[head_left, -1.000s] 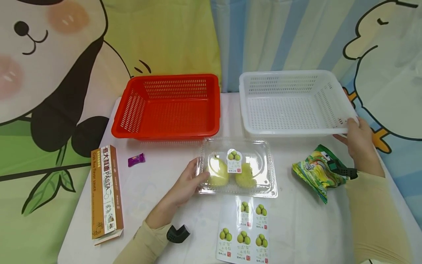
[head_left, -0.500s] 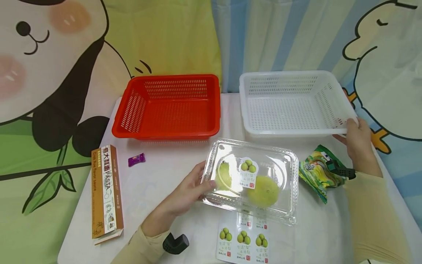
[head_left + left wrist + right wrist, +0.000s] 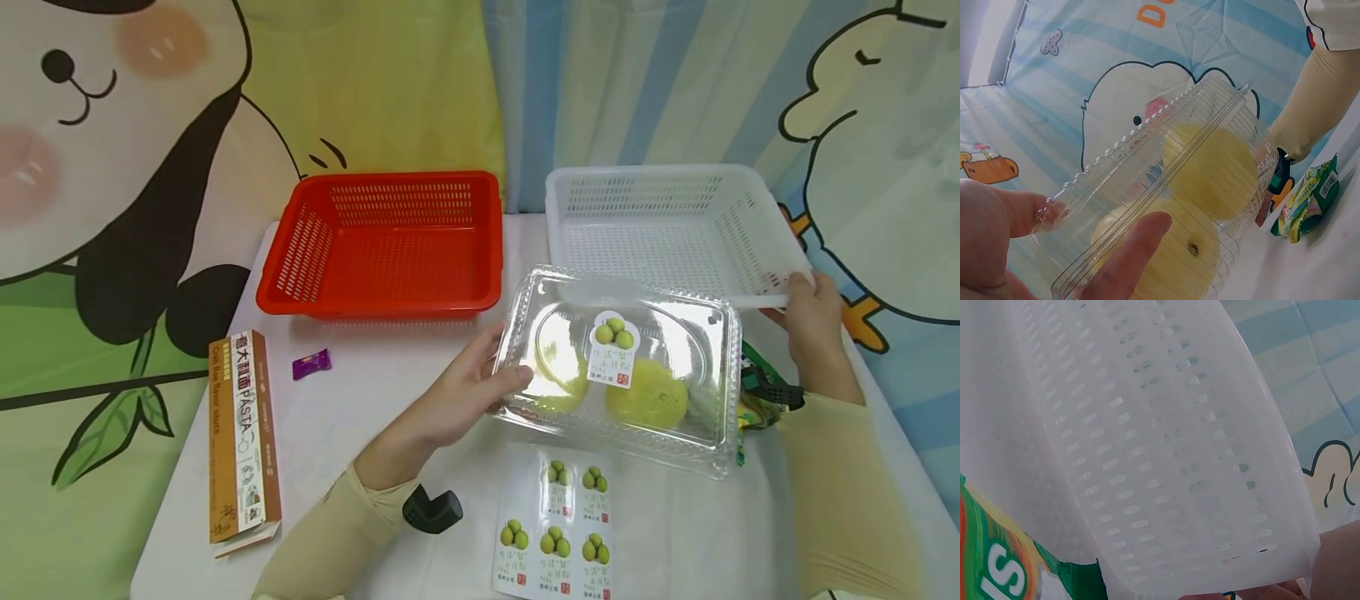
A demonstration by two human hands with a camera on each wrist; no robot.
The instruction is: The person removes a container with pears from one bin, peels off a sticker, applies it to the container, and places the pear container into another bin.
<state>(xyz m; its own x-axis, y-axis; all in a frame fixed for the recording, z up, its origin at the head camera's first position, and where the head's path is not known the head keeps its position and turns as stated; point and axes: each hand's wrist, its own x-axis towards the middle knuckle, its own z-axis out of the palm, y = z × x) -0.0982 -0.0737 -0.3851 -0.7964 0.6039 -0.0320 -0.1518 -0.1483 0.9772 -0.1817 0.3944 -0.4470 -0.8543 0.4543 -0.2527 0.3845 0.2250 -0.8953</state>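
My left hand grips the left end of a clear plastic clamshell box, thumb on top. Inside are two yellow-green fruits that look like pears. A white label with green fruit printed on it sits on the lid. The box is held above the table, tilted, overlapping the front rim of the white basket. At the basket's front right corner, my right hand holds the rim. The right wrist view shows the slotted basket wall with fingers under its corner.
A red basket stands to the left of the white one. A pasta box and a purple wrapped candy lie at left. A sticker sheet lies in front; a green snack bag is partly hidden at right.
My left hand has lifted the fruit box from the table and carried it rightward, then toward the white basket. The box now covers much of the snack bag. My right hand stays on the basket.
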